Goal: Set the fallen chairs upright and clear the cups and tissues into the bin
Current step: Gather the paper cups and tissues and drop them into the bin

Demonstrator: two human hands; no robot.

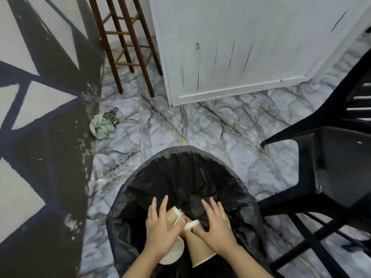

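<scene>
**Both hands over the bin with paper cups**

The person stands right over the bin [180, 177], a round one lined with a black bag whose edge folds over the rim. Both hands are held above its open mouth. The left hand [160, 231] lies across a cluster of brown paper cups [176, 217], fingers stretched forward over them and thumb pressed against the side, so its grip is clamped on the cups. One more white-lined cup [173, 255] shows beneath that hand's wrist, mouth turned toward us. The right hand [216, 229] rests on another brown cup [200, 245], which lies tilted with its white rim pointing away and its base toward the person; the fingers spread flat over the top and the thumb hooks round the rim, a grip clamped on that cup. The cups of the two hands touch one another in the middle.

A black plastic chair [329, 167] stands upright just to the right of the bin. On the marble-patterned floor [220, 127], near the left wall, lies a crumpled pale green cloth [101, 126]. Further back stand the brown legs of a wooden stool [128, 47] beside a white cabinet [241, 47].
</scene>
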